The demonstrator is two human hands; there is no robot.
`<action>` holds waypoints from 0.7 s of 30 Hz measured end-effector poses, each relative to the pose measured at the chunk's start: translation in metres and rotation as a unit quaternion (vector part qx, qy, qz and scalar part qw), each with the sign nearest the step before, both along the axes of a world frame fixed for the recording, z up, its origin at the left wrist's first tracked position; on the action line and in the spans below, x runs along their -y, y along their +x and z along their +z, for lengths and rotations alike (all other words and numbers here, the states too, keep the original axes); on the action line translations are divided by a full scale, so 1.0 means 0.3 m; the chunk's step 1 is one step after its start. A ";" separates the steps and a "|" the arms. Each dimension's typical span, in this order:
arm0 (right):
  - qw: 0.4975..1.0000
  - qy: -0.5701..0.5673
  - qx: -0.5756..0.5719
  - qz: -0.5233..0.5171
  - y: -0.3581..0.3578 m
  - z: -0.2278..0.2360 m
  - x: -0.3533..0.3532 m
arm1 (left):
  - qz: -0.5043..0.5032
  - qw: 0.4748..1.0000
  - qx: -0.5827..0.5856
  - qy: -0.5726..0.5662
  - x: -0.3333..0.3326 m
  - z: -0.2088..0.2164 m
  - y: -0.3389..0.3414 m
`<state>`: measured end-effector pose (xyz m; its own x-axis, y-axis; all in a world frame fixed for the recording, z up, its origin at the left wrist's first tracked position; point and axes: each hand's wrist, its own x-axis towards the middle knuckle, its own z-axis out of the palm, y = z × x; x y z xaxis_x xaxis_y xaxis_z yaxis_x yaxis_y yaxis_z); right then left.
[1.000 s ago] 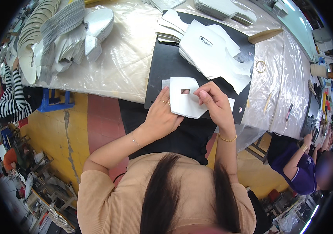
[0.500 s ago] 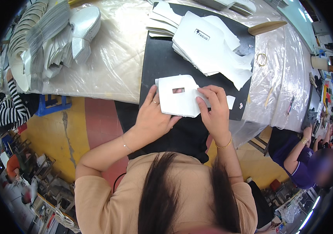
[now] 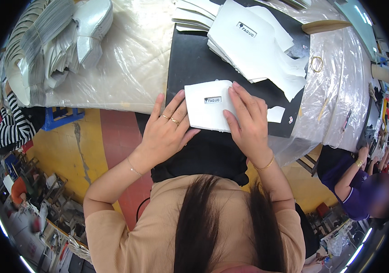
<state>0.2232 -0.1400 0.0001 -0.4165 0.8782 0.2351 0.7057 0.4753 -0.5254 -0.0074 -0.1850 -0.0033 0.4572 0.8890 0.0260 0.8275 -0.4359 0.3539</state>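
A white sheet-like shoe-upper piece [image 3: 203, 116] lies near the front edge of a black board [image 3: 190, 59]. Its small rectangular window has dark printing showing inside it. Along the piece's left edge rests my left hand [image 3: 165, 129], open, fingers spread, the fingertips at that edge. My right hand [image 3: 251, 125] lies over the right part of the piece, fingers stretched out and thumb apart on the white surface. What is under the right palm is hidden. Further back on the board is a stack of similar white pieces [image 3: 244, 50], the top one with a printed window.
Clear plastic sheeting [image 3: 131, 59] covers the table. Bundled shoe-upper pieces [image 3: 90, 36] are piled at the left. A wooden tool [image 3: 326, 26] and a yellow ring [image 3: 316, 64] lie at the right. Other people work on both sides; one wears striped sleeves [image 3: 15, 113], another purple [image 3: 340, 182].
Dark printing now shows in the piece's window, which was plain before. My left hand has slid left, off the piece's surface to its edge. My right fingers have moved up and straightened.
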 end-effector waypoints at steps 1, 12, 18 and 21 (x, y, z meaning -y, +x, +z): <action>1.000 0.001 0.012 0.005 0.002 -0.002 0.000 | 0.000 1.000 -0.002 0.002 -0.001 -0.001 -0.003; 0.997 0.021 0.063 0.038 0.021 -0.020 0.014 | -0.002 1.000 -0.005 0.001 -0.005 -0.006 -0.037; 0.995 0.015 0.066 0.068 0.044 -0.006 0.027 | -0.025 1.000 0.010 0.002 -0.017 -0.002 -0.076; 0.994 0.020 0.074 0.078 0.050 -0.005 0.028 | -0.043 0.999 0.011 0.004 -0.027 -0.002 -0.097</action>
